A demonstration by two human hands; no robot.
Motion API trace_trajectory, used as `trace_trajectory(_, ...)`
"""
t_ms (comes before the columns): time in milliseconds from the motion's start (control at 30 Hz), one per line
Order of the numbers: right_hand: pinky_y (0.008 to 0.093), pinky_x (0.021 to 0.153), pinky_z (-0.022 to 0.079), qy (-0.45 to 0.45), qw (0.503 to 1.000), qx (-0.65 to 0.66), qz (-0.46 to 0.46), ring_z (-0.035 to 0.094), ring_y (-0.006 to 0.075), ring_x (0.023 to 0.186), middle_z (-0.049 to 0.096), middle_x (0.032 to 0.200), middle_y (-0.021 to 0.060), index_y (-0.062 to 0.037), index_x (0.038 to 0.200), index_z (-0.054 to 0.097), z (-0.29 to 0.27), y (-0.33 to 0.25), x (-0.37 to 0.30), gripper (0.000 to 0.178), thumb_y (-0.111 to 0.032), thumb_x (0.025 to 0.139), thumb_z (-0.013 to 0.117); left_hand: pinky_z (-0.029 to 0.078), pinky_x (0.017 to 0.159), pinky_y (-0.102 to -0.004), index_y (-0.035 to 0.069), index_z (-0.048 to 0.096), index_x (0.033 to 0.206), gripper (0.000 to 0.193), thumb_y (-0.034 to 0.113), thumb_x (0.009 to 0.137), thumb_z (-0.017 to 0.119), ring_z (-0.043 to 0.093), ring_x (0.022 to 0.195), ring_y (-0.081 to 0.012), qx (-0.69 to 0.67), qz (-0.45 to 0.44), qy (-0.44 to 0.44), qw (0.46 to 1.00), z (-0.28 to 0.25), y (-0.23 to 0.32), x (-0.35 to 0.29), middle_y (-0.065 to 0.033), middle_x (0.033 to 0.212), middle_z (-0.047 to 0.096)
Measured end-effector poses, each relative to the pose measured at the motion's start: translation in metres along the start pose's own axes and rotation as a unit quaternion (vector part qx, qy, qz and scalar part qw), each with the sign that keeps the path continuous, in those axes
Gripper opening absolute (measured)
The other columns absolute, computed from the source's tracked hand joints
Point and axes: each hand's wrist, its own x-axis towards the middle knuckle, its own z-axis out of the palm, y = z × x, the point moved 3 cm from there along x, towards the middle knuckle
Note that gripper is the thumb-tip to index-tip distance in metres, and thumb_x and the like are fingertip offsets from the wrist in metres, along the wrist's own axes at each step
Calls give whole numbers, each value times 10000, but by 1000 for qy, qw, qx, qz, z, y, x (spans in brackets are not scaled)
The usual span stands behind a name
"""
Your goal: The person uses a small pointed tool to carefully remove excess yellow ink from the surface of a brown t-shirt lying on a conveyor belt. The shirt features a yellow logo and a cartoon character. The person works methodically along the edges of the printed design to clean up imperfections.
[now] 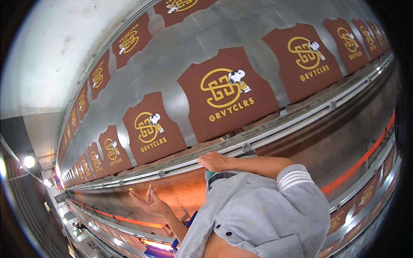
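My left hand point(148, 203) is held out over the gap beside the table, palm up, with its fingers apart and nothing in it. Bits of yellow show on its fingertips. Close to my waist, my right hand point(214, 162) is at the table's edge rail point(172, 169), its fingers curled in; whatever they may hold is hidden. Just past that hand lies a brown shirt-shaped fabric panel point(198, 95), flat on the grey table, printed with a yellow emblem, lettering and a white cartoon dog. A matching panel point(171, 124) lies to its left.
Two rows of similar brown panels run along the long grey table point(170, 56). Behind me, a parallel table bears more panels point(368, 191), with an orange-red strip point(352, 172) running along its side. A pale wall point(47, 56) stands beyond the far edge. Lamps point(29, 161) glow at left.
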Motion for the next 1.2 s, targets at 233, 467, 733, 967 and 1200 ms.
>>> trace_trajectory(233, 534, 718, 525, -110, 988, 46, 98, 696, 400, 820, 712, 876, 163, -98, 1102, 566, 9, -11, -22, 187, -249, 998, 530, 603, 785, -308, 79, 239, 1602, 814, -178, 877, 506, 705, 1030, -278, -7, -6, 8, 1000, -1, 8, -2, -120, 1648, 296)
trace_trajectory(467, 513, 744, 535, -30, 984, 5, 175, 695, 391, 841, 716, 869, 167, -96, 1080, 611, -12, -1, -29, 195, -253, 991, 537, 606, 771, -297, 77, 251, 1598, 796, -175, 885, 500, 714, 1019, -273, -30, -48, 43, 997, -19, -6, -8, -115, 1649, 294)
trace_trajectory(733, 443, 749, 518, 44, 992, -56, 101, 644, 343, 875, 645, 914, 117, -61, 930, 650, -4, -15, -3, 106, -149, 937, 590, 610, 774, -290, 35, 225, 1593, 814, -189, 885, 557, 718, 1008, -268, -63, -49, 53, 995, -59, -46, -4, -158, 1646, 280)
trace_trajectory(967, 432, 762, 504, 45, 991, -83, 97, 625, 337, 894, 621, 919, 122, -46, 927, 657, 78, -43, 46, 91, -131, 926, 625, 624, 755, -296, 17, 213, 1587, 840, -185, 860, 581, 712, 1025, -282, -50, -88, 65, 993, -131, -128, -13, -185, 1638, 280)
trace_trajectory(1200, 388, 717, 518, -13, 973, 56, 223, 664, 273, 785, 672, 827, 125, -24, 955, 672, 220, -68, 98, 135, -145, 899, 654, 620, 767, -304, 20, 210, 1591, 821, -171, 875, 564, 719, 1022, -277, -45, -145, 122, 981, -224, -199, -21, -165, 1637, 297)
